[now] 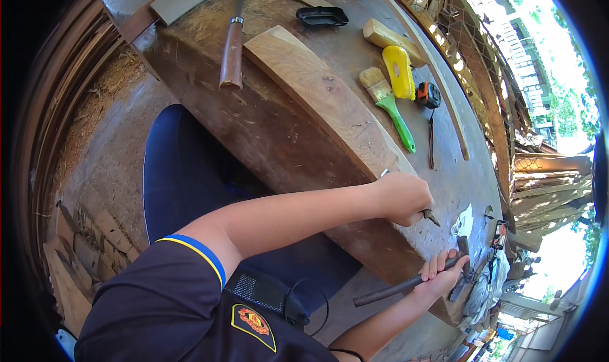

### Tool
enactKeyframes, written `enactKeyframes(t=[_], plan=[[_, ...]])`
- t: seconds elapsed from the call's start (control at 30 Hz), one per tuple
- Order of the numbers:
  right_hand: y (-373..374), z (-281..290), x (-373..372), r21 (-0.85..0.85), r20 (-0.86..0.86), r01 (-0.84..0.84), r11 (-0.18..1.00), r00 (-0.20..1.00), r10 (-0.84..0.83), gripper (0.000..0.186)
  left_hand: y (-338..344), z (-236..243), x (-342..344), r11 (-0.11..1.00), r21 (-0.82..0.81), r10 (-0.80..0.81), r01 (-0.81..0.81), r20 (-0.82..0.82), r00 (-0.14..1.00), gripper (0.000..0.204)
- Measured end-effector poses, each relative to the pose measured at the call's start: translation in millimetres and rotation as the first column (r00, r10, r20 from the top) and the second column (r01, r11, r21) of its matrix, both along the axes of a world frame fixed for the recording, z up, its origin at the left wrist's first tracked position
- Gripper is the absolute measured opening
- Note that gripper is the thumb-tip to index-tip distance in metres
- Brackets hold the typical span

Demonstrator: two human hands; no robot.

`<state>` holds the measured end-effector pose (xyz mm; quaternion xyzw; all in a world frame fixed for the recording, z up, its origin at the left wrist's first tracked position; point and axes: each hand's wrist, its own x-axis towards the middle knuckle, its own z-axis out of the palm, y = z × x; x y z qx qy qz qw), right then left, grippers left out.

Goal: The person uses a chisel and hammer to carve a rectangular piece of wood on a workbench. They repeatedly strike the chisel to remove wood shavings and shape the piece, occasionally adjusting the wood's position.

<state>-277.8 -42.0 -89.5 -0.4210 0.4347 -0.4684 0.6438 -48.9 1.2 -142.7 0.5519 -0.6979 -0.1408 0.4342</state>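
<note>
My left hand [403, 198] is closed round a slim tool [432, 218], over the near end of a pale wooden board [330, 86]. A narrow dark end of the tool sticks out past my fingers; the rest is mostly hidden, so its kind is unclear. A small shiny metal bit shows at the other side of this fist. Lower right, my right hand [442, 272] grips a hammer [387, 293] by its dark handle, close to the head. The handle's free end points left, back toward my body. The board lies flat along the worktable [444, 190].
Beyond the board lie a green-handled paintbrush [396, 121], a yellow brush [398, 72], a tape measure [429, 95] and a wooden block [393, 41]. A black tray [322, 16] and a wooden-handled tool [232, 57] sit farther left. Wire mesh [472, 51] borders the far side.
</note>
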Motion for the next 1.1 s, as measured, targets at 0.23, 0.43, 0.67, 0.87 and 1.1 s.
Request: enactKeyframes(t=[0.23, 0.43, 0.67, 0.87, 1.1], plan=[[17, 12, 19, 0.102, -0.043, -0.179, 0.979, 0.982, 0.184, 0.047, 7, 3, 11, 1.000, -0.006, 0.006, -0.006, -0.034, 0.999, 0.014], [25, 4, 37, 0.155, -0.126, -0.271, 0.950, 0.948, 0.291, 0.046, 3, -3, 13, 0.999, 0.028, 0.032, -0.032, 0.002, 0.999, 0.015], [19, 3, 35, 0.054, -0.128, -0.142, 0.988, 0.981, 0.148, 0.047, 6, -1, 14, 0.999, -0.010, 0.053, -0.053, -0.052, 0.997, 0.014], [17, 11, 39, 0.054, -0.082, -0.083, 0.995, 0.993, 0.087, 0.043, 10, -1, 18, 0.999, -0.007, 0.048, -0.048, -0.025, 0.999, 0.014], [28, 6, 45, 0.132, -0.100, -0.186, 0.974, 0.975, 0.200, 0.045, 22, 7, 31, 1.000, -0.011, 0.015, -0.016, -0.084, 0.996, 0.015]])
